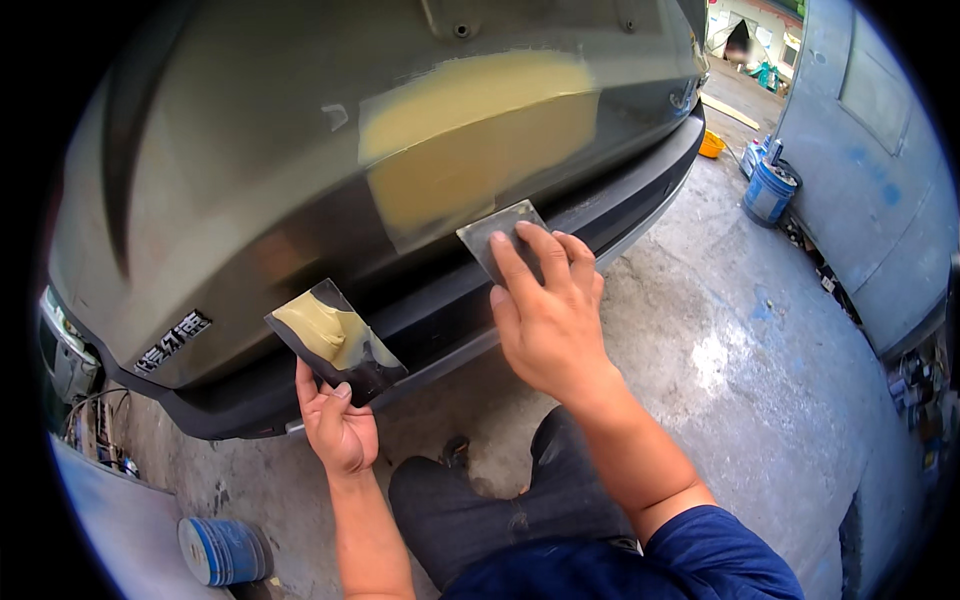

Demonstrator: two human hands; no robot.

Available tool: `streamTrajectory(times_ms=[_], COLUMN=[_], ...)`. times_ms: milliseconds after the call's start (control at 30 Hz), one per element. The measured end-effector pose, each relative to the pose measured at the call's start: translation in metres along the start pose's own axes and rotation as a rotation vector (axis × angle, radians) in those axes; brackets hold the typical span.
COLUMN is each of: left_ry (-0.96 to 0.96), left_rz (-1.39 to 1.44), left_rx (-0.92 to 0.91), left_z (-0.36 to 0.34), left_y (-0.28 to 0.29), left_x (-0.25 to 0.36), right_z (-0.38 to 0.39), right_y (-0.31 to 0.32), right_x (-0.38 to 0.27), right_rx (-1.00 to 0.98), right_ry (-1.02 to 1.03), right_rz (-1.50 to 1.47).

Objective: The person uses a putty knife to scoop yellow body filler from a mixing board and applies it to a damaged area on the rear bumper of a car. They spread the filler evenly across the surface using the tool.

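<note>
My left hand (340,425) grips a small dark, square board (365,375) with a mound of pale yellow putty (328,325) on it, held low in front of the bumper. My right hand (548,325) holds a thin, squarish metal spreader (493,228), fingertips on its face, near the lower edge of the car's grey-green rear panel (230,130). A broad patch of yellow filler (470,140) covers the middle of that panel, just above the spreader. The black bumper (640,190) runs beneath the panel, behind both hands.
A blue bucket (768,190) and an orange basin (712,143) stand at the right by a grey-blue metal door (855,190). Another blue bucket (225,548) is at lower left. Cans and clutter (910,390) line the far right. Concrete floor (720,420) lies below.
</note>
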State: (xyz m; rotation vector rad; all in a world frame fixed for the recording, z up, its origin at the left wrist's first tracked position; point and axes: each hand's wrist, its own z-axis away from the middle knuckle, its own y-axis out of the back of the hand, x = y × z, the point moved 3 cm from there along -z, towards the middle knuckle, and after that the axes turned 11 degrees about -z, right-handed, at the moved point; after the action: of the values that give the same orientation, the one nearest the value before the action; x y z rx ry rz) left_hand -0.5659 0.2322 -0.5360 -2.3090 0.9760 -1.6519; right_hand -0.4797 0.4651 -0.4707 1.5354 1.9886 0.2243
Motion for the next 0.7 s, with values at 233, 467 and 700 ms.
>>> streamTrajectory(times_ms=[233,467,700], left_ry=[0.002,-0.022,-0.022], left_rz=[0.030,0.045,0.042], left_rx=[-0.002,-0.022,-0.019], left_z=[-0.010,-0.010,-0.010], left_y=[0.009,0.013,0.014], left_x=[-0.010,-0.013,-0.015], right_z=[-0.034,-0.051,-0.055], right_y=[-0.010,-0.023,-0.025], right_x=[-0.007,-0.021,-0.029], right_rx=[0.179,0.189,0.180], right_ry=[0.079,0.094,0.085], right_rz=[-0.040,-0.010,-0.020])
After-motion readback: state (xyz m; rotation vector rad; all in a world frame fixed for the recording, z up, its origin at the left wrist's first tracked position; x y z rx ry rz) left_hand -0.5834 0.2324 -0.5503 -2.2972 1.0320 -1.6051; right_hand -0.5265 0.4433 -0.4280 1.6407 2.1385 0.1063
